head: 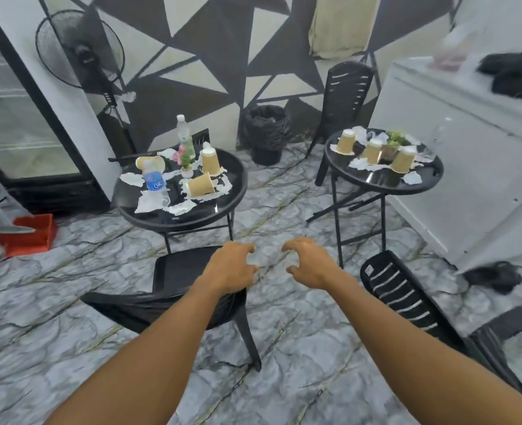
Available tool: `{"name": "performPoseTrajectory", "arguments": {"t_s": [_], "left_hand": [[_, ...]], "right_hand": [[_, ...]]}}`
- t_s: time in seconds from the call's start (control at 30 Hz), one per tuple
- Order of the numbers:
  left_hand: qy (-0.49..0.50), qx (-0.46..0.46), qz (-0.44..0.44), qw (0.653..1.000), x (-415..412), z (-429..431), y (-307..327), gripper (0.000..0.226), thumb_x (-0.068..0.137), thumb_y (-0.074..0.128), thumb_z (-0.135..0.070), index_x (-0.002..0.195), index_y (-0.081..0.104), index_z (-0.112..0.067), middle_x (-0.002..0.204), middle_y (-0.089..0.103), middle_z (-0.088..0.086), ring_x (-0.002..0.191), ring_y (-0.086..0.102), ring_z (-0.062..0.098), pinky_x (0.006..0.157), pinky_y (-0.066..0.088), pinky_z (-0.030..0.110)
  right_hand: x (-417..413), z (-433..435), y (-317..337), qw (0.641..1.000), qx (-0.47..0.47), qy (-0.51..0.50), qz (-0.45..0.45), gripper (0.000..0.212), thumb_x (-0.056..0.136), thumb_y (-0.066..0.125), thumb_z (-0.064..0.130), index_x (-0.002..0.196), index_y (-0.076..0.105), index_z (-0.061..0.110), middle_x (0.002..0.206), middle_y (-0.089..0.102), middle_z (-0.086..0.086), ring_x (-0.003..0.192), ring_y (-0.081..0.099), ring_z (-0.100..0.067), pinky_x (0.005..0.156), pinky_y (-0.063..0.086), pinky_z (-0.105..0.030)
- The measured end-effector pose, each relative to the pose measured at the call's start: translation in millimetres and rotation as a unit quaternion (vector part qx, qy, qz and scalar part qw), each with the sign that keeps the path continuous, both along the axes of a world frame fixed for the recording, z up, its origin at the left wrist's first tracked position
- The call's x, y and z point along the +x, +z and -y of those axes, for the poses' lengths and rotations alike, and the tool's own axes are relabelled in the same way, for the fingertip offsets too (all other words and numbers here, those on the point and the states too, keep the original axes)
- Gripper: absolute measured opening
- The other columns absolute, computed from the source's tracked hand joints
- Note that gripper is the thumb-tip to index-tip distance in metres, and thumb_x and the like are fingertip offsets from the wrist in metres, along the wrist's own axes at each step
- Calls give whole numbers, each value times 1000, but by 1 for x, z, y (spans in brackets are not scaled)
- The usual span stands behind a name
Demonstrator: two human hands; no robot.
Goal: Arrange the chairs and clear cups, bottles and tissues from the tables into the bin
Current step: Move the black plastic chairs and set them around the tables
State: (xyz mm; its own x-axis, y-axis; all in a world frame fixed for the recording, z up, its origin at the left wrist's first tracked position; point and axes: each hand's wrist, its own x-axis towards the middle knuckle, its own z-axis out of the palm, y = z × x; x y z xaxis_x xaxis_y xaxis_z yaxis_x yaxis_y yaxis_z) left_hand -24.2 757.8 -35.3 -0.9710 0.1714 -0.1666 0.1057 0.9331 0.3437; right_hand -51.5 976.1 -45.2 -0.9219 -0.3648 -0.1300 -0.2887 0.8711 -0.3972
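While both hands, left [233, 266] and right [310, 265], hover half-curled and empty at centre frame, dragging the chair [174, 289] could jolt the table [149, 214], toppling cups [210, 161].

- Chair at bottom right [456, 314] gets chopped off by the frame edge.
- Stuff on the white counter [456, 53] is smeared beyond recognition.
- Bin [264, 133] contents can't be made out.
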Motion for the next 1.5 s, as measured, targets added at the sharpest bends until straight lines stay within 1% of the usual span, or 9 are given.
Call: {"name": "performPoseTrajectory", "arguments": {"t_s": [0.13, 0.27, 0.43, 0.57, 0.67, 0.83, 0.97, 1.1, 1.5], "left_hand": [[-15, -16, -3, 1000, -14, -77, 8, 51, 91, 61, -37, 138, 50, -20, 140, 51, 5, 130, 44, 25, 102, 42, 38], [-23, -31, -11, 999, -42, -128, 15, 52, 88, 63, -38, 136, 51, -22, 140, 50, 5, 130, 45, 24, 101, 44, 38], [-17, -32, -4, 999, -91, -155, 20, 56, 86, 64, -32, 139, 50, -20, 140, 50, 6, 131, 43, 24, 99, 44, 37], [-3, -34, 3, 999, -152, -163, 15, 55, 83, 63, -32, 136, 51, -22, 136, 52, 8, 125, 48, 27, 97, 47, 39], [-2, -28, -4, 1000, -211, -166, 8, 55, 83, 63, -32, 136, 51, -21, 136, 52, 8, 124, 49, 27, 98, 47, 40], [6, -6, 1, 1000, -304, -167, 11, 54, 85, 62, -27, 137, 51, -20, 139, 50, 7, 125, 50, 25, 94, 47, 36], [5, -18, 31, 999, -364, -167, 5, 56, 85, 61, -24, 139, 48, -19, 141, 49, 7, 128, 45, 25, 97, 46, 35], [16, -6, 51, 999, -445, -165, -4, 57, 86, 63, -23, 140, 49, -19, 141, 49, 7, 124, 51, 25, 95, 49, 37], [141, 14, 74, 987, -713, -121, -27, 54, 85, 63, -25, 137, 51, -20, 140, 49, 8, 127, 49, 26, 99, 47, 37]], "right_hand": [[-4, -70, 16, 1000, -4, -8, -17, 46, 84, 71, 29, 127, 56, 24, 137, 52, -3, 130, 43, -22, 104, 43, -40], [-28, -109, 31, 1000, -3, -19, -16, 47, 86, 69, 27, 130, 56, 22, 138, 52, -5, 130, 45, -23, 103, 44, -39], [-80, -124, 33, 1000, 2, -21, 5, 48, 86, 69, 29, 131, 54, 22, 140, 49, -8, 129, 45, -25, 102, 45, -43], [-139, -129, 28, 1000, 15, -17, 21, 48, 86, 70, 28, 132, 55, 20, 136, 53, -10, 118, 55, -27, 97, 50, -44], [-196, -131, 25, 999, 26, -10, 19, 48, 86, 70, 27, 131, 55, 19, 126, 60, -10, 107, 61, -26, 90, 53, -44], [-295, -134, 23, 999, 24, -26, 36, 45, 85, 68, 26, 129, 56, 21, 133, 57, -6, 116, 58, -23, 93, 52, -44], [-358, -131, 17, 997, 36, -23, 67, 45, 85, 67, 24, 128, 56, 21, 131, 56, -9, 114, 58, -25, 92, 53, -44], [-444, -124, 3, 996, 40, -9, 76, 45, 84, 68, 27, 127, 57, 22, 130, 57, -7, 113, 57, -25, 92, 52, -41], [-746, -67, -15, 990, 36, 93, 99, 47, 82, 66, 24, 129, 56, 22, 131, 56, -8, 117, 55, -26, 92, 50, -38]]}}
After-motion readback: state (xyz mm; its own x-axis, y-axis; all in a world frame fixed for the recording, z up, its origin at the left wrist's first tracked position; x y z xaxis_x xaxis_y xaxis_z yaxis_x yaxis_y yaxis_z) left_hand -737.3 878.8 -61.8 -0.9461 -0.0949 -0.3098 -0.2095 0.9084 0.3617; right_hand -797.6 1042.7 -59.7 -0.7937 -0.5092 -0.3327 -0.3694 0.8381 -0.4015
